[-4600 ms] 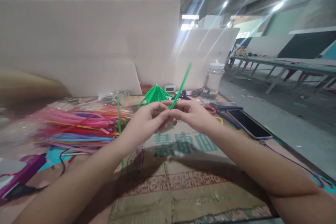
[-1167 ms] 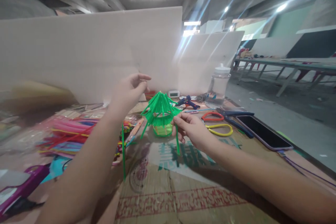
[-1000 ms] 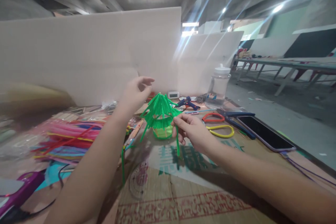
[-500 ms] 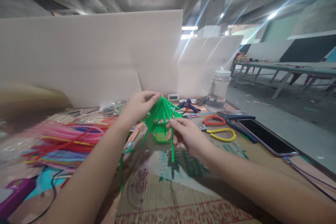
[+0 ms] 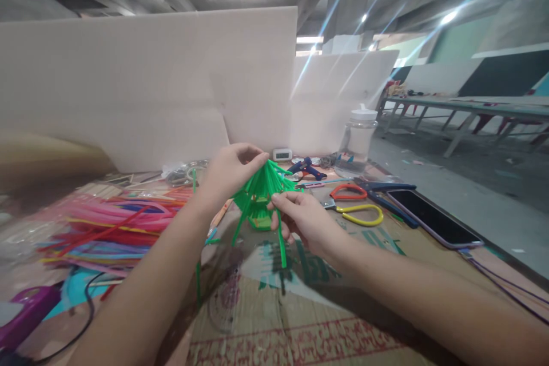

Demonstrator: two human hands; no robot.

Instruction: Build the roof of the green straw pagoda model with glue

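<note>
A small green model made of fuzzy pipe cleaners (image 5: 268, 178) stands on the cardboard, with a cone-shaped, roof-like top and a narrower tier below. My left hand (image 5: 235, 170) is closed at the peak of the cone, thumb and fingers pinching it from the left. Low on the model's right side, my right hand (image 5: 305, 218) pinches a green pipe cleaner strand (image 5: 282, 247), whose free end hangs below the fingers. Whether that strand is joined to the cone is hidden behind the fingertips.
Left lies a heap of coloured pipe cleaners (image 5: 115, 226), near a purple device (image 5: 30, 311). To the right are scissors with red and yellow handles (image 5: 362, 215), dark blue-handled pliers (image 5: 392, 210) and a phone (image 5: 433, 218). Behind stand a blue glue gun (image 5: 306, 168) and a clear bottle (image 5: 355, 140).
The cone has tilted and turned slightly, its peak moving a little right with my left hand. My right hand keeps its pinch on the strand, slightly shifted.
</note>
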